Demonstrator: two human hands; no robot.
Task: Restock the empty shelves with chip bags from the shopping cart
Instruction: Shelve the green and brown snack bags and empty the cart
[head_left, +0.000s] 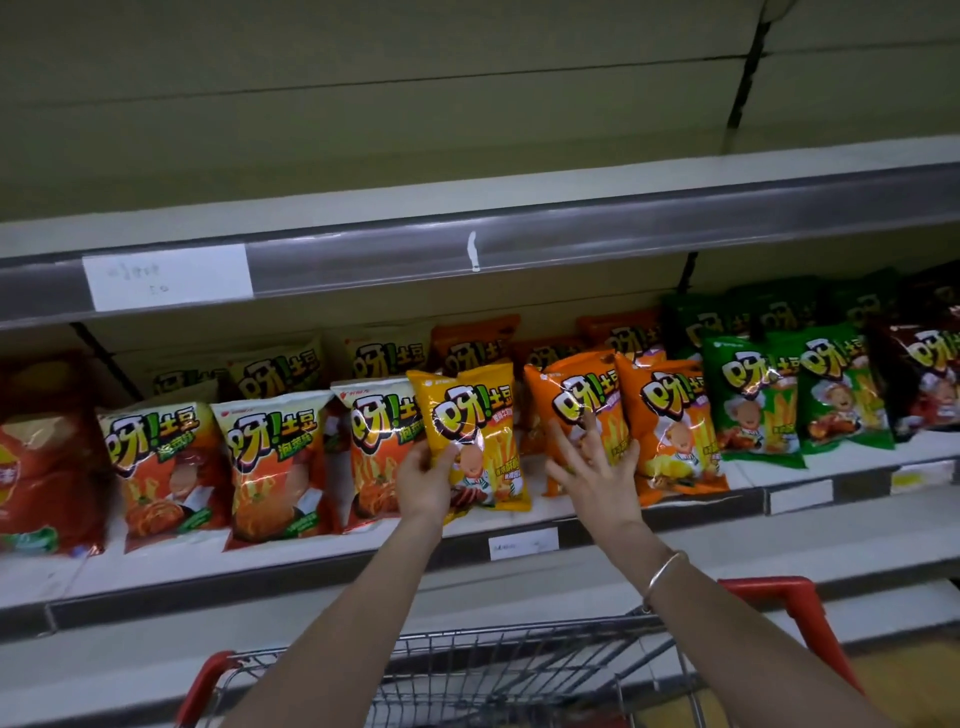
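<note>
With the left hand (423, 480) gripping the yellow bag (480, 415) upright on the shelf (750, 475) and the right hand's (592, 467) open fingers bracing the orange bag (574, 410) at its three o'clock, releasing early could topple both.

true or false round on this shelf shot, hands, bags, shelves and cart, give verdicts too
1. The left hand grips a yellow chip bag. True.
2. The right hand is curled into a fist. False: its fingers are spread over the front of an orange chip bag.
3. The upper shelf is full of chip bags. False: no bags show on it; the bags stand on the shelf below.
4. A bracelet sits on the right wrist. True.
5. The shopping cart has a blue handle. False: the handle is red.
</note>
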